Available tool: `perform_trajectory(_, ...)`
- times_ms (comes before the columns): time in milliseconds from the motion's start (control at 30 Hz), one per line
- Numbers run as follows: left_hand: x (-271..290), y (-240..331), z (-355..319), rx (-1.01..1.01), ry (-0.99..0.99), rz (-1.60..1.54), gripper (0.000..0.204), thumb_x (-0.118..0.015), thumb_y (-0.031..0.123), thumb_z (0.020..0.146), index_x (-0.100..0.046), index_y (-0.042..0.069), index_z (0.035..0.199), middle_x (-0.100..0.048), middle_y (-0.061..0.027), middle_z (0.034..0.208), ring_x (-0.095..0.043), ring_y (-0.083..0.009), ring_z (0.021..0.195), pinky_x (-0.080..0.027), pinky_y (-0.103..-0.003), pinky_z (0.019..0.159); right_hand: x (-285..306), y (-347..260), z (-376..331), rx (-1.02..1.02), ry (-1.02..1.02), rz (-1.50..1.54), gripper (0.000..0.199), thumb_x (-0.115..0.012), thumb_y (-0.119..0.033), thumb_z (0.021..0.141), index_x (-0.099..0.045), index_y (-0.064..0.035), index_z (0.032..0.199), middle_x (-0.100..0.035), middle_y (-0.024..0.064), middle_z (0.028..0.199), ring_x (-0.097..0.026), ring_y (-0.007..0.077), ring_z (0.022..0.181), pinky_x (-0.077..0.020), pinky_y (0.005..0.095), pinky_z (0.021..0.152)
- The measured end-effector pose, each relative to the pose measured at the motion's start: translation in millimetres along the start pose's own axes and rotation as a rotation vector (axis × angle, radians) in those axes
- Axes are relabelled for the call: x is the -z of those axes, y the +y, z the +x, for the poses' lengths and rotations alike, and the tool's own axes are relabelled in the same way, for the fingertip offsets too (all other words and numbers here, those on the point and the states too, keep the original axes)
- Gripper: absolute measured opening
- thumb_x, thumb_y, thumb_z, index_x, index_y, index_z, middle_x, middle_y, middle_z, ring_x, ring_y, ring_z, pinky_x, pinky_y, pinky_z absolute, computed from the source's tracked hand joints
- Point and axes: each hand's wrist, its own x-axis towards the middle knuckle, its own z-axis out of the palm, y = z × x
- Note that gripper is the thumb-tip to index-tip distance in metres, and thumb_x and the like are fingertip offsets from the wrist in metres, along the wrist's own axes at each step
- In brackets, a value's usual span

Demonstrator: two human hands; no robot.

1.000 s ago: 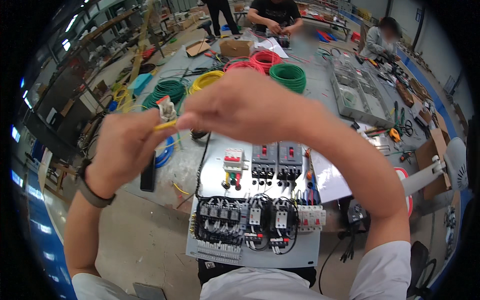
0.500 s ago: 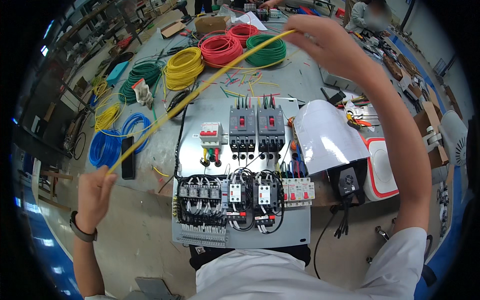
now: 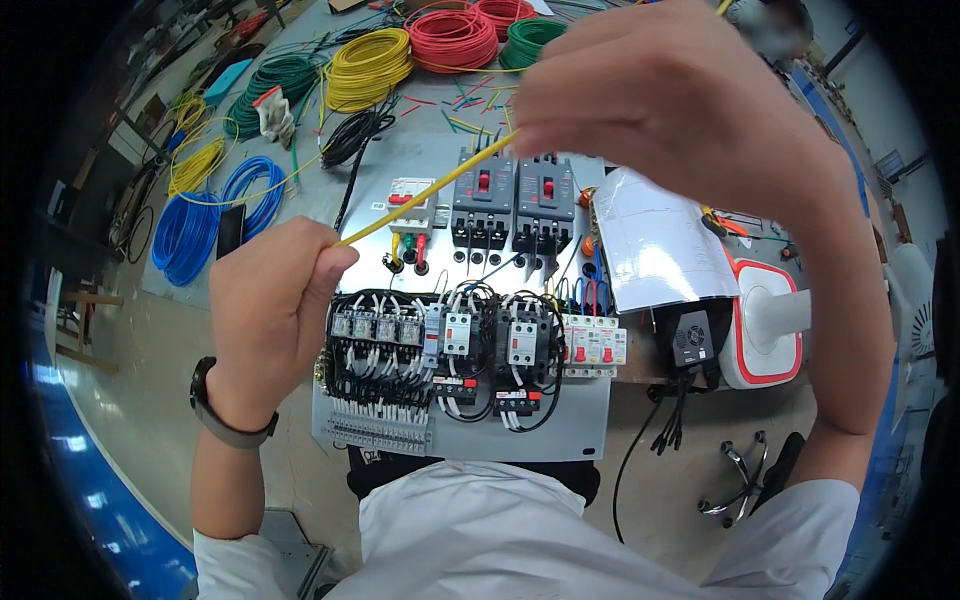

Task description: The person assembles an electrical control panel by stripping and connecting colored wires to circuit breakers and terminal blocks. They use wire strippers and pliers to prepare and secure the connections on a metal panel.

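Note:
A yellow wire [image 3: 430,190] is stretched taut on a slant between my two hands, above a grey metal panel [image 3: 565,425] of electrical parts. My left hand [image 3: 275,300] is closed on its lower end, over the panel's left side. My right hand [image 3: 640,110], slightly blurred, grips it higher up, and a bit of yellow shows beyond that hand. Beneath the wire are a small white breaker [image 3: 408,202] and two grey moulded-case breakers [image 3: 484,200]. Nearer me, the panel carries relays [image 3: 375,326], contactors [image 3: 457,335] and a row of small breakers [image 3: 592,345] at the right.
Coils of yellow [image 3: 368,70], red [image 3: 452,40], green [image 3: 270,90] and blue wire [image 3: 185,240] lie on the table's far and left parts. Wire scraps are scattered behind the panel. Right of it are white sheets [image 3: 660,240], a black device [image 3: 692,340] and a white-and-red container [image 3: 765,335].
Both hands have come closer together and nearer to me, so the yellow wire span between them is shorter. The left hand moved right and up; the view has shifted.

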Motion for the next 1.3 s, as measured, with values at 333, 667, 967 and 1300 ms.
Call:
perform_trajectory(333,-26.1,-6.2,-16.0,-0.124,0.152,0.130,0.029,-0.078,0.023,0.092,-0.059,0.007,0.076,-0.050,-0.0084,0.063,-0.048,-0.0282,0.051,-0.033,-0.040,0.049,-33.8,-27.5,18.4,0.096,0.214,0.094,0.021,-0.080,-0.026,0.083,-0.065,-0.0108,0.080,-0.055,0.0028,0.069,-0.059,0.0259,0.064,-0.0427,0.0420,0.055)
perform_trajectory(667,-34.7,-5.8,-28.4,0.078,0.156,0.161,0.041,-0.073,0.028,0.098,-0.050,0.007,0.070,-0.042,-0.0085,0.059,-0.042,-0.0285,0.050,-0.031,-0.041,0.049,-63.5,-37.4,29.0,-0.046,0.215,-0.017,0.019,-0.080,-0.026,0.083,-0.066,-0.0143,0.078,-0.056,0.0012,0.065,-0.060,0.0235,0.058,-0.0399,0.0397,0.048)
perform_trajectory(967,-56.3,-32.4,-71.3,0.298,0.112,0.101,0.043,-0.068,0.026,0.102,-0.048,0.006,0.069,-0.044,-0.0104,0.058,-0.046,-0.0309,0.050,-0.033,-0.043,0.050,-34.6,38.7,-0.1,-0.109,-0.124,0.003,0.020,-0.073,-0.018,0.095,-0.069,0.0005,0.088,-0.057,0.0108,0.072,-0.054,0.0279,0.064,-0.0417,0.0392,0.058)
perform_trajectory(1300,-75.7,-20.9,-50.4,0.176,0.197,-0.099,0.015,-0.073,0.014,0.095,-0.065,0.002,0.092,-0.060,-0.0092,0.072,-0.058,-0.0281,0.061,-0.043,-0.040,0.053,-51.2,-9.2,44.2,0.018,-0.137,0.045,0.016,-0.081,-0.014,0.081,-0.072,-0.0060,0.091,-0.050,0.0063,0.065,-0.051,0.0252,0.056,-0.0359,0.0384,0.050)
